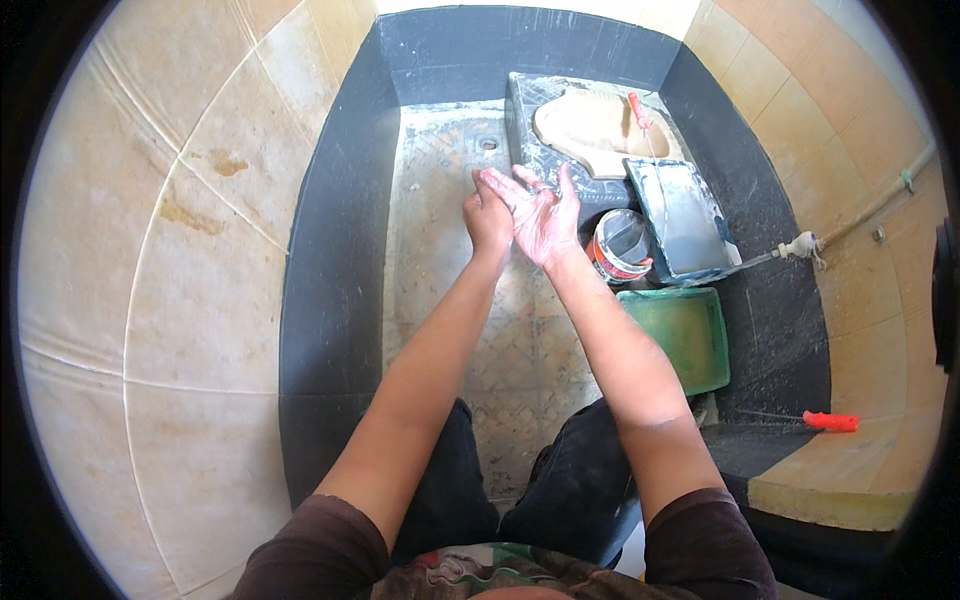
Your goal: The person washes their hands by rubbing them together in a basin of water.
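Observation:
My two hands meet over the tiled floor in front of me. My left hand [488,218] is closed round the little-finger side of my right hand [547,222], its fingertips partly hidden there. Palm up, my right hand has its fingers apart and holds no object. Whitish, wet-looking smears cover its palm and fingers. Closest to it on the right stands a paint bucket [622,243] with a dark, whitish-edged inside. Beside that bucket, a dark paint tray [684,220] with a pale, wet-looking surface leans against the raised step.
A beige squat toilet [560,125] sits on the step [520,110], with a red-handled tool [636,108] on it. A green tray [690,340] lies nearer me. Another red handle [830,422] rests on the right ledge. A tap [800,246] juts from the right wall.

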Demonstrator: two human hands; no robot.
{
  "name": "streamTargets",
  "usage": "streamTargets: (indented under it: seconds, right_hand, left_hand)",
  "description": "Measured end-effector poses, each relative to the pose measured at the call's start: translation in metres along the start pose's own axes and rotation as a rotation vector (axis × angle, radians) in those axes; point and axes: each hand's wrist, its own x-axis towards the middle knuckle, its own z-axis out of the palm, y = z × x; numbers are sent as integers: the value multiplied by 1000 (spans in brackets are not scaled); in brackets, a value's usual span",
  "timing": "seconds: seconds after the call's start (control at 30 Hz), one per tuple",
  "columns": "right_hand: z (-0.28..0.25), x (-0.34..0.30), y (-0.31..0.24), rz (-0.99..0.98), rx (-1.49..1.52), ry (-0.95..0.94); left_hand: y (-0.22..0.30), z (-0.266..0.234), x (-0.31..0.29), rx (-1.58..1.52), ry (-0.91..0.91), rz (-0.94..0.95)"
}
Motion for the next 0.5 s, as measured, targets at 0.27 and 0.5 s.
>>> streamTargets:
  seconds: [0.27, 0.5]
  right_hand:
    - [-1, 5, -8, -312, -58, 167]
    - [-3, 1, 17, -333, -350, 177]
  left_hand:
    - [13, -1, -16, -345, -230, 151]
    - [8, -5, -6, -486, -295, -10]
